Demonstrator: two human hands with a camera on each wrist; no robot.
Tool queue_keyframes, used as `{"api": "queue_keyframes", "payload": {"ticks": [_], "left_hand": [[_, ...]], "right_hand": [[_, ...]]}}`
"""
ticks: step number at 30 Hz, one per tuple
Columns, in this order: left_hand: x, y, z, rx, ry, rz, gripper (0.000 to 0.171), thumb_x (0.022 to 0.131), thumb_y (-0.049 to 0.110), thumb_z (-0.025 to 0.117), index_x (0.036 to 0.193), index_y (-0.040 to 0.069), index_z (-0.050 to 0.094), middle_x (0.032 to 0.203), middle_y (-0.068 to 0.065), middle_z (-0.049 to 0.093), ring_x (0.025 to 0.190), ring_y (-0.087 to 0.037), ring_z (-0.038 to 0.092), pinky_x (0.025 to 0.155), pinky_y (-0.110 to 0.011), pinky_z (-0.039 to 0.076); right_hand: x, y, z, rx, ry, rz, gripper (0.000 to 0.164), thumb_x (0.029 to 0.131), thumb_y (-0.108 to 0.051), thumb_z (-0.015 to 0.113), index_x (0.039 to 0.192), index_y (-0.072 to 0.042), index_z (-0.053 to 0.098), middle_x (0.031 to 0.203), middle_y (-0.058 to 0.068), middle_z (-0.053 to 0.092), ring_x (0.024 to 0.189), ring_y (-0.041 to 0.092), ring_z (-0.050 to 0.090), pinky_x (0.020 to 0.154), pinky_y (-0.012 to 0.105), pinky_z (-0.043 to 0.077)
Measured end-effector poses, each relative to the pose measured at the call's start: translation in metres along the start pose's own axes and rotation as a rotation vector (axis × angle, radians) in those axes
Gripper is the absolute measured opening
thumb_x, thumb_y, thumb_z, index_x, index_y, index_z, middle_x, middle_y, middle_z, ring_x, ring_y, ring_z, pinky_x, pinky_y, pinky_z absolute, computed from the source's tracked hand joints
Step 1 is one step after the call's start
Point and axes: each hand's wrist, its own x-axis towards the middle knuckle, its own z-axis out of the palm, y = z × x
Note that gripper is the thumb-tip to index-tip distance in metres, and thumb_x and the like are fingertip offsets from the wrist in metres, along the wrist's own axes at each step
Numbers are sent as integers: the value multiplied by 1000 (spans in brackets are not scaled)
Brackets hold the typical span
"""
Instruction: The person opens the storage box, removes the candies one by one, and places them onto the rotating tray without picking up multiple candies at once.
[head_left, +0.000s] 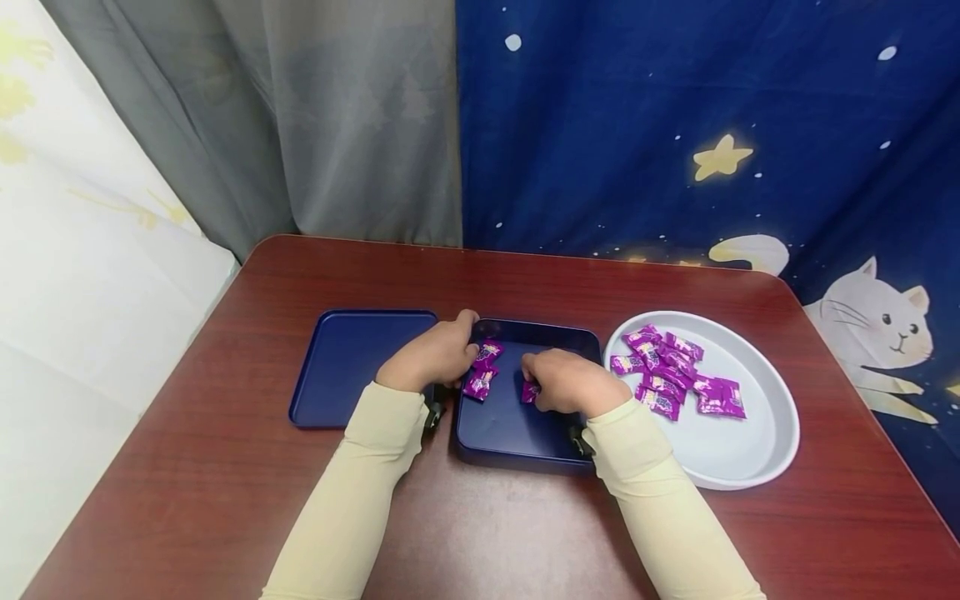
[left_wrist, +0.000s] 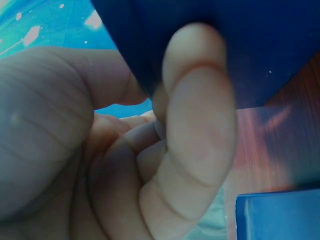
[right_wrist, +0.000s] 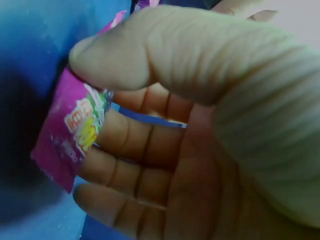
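Note:
A dark blue rectangular box (head_left: 502, 429) stands on the table, open at the top. My left hand (head_left: 433, 353) grips its left wall, thumb on one side and fingers on the other, as the left wrist view shows. Inside the box, my right hand (head_left: 572, 382) pinches a small purple candy packet (right_wrist: 70, 130) between thumb and fingers, low over the floor of the box. Two more purple packets lie along the left inner side, one candy packet (head_left: 488, 353) behind the other packet (head_left: 478, 383).
On the right a round white tray (head_left: 761, 446) holds several purple packets (head_left: 663, 367), close beside the box. A flat dark blue lid (head_left: 360, 358) lies to the left, partly behind my left hand. Curtains (head_left: 367, 125) hang behind the reddish-brown table (head_left: 450, 533).

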Motion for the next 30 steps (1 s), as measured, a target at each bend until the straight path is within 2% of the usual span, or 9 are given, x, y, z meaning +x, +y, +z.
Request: {"api": "queue_keyframes", "payload": {"ticks": [12, 22, 30], "left_hand": [[0, -2, -1, -9, -16, 7, 50, 97, 17, 45, 142, 6, 24, 69, -11, 61, 51, -18, 59, 57, -33, 50], [0, -3, -1, -16, -16, 15, 50, 97, 17, 45, 142, 6, 24, 69, -11, 61, 51, -18, 59, 57, -33, 50], [0, -2, -1, -17, -17, 4, 51, 97, 17, 45, 142, 7, 24, 69, -11, 61, 52, -19, 59, 55, -32, 50]], "right_hand": [[-2, 3, -3, 22, 34, 8, 24, 74, -13, 75, 85, -13, 54, 71, 3, 53, 68, 18, 50, 60, 32, 44], [-15, 5, -15, 54, 87, -7, 22, 74, -11, 72, 86, -11, 54, 69, 3, 51, 66, 19, 48, 58, 32, 42], [-26, 14, -22, 29, 181, -48, 21, 74, -10, 68, 90, -9, 56, 72, 1, 53, 69, 19, 49, 66, 35, 45]]}}
